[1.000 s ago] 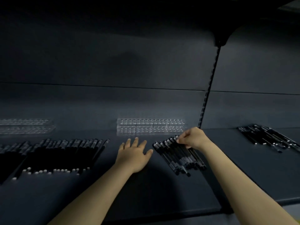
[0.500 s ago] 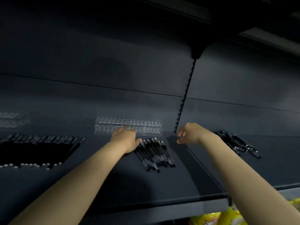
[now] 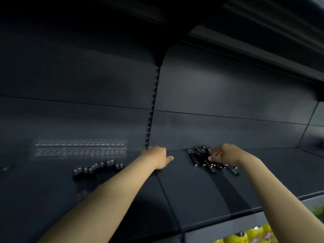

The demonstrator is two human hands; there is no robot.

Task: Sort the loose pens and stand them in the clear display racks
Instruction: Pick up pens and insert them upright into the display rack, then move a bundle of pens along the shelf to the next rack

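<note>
Dark grey shelf (image 3: 192, 199) and a dark back wall (image 3: 228, 95) fill what I see from my far-off seat. On the left, at the back of the shelf, stands the clear rack (image 3: 80, 149), with rows of little holes in it. Just in front of it lies the left pile of pens (image 3: 98, 168), black and blurry. A slotted post (image 3: 152, 111) runs up the wall to the right of the rack. My left grip (image 3: 157, 157) rests on the shelf right at the foot of that post, between the two piles and apart from both. Its thumb sticks out to the right. Its fingers point away from me, so I cannot tell if they are spread or curled. The right pile of pens (image 3: 197, 155) lies on the right half of the shelf, near the wall. My right grip (image 3: 222, 155) is on top of that pile, at its right side, with fingers curled down and the tips on the pens. I cannot tell if it pinches one. Yellow packs (image 3: 245, 235) show below the shelf at the bottom right.
</note>
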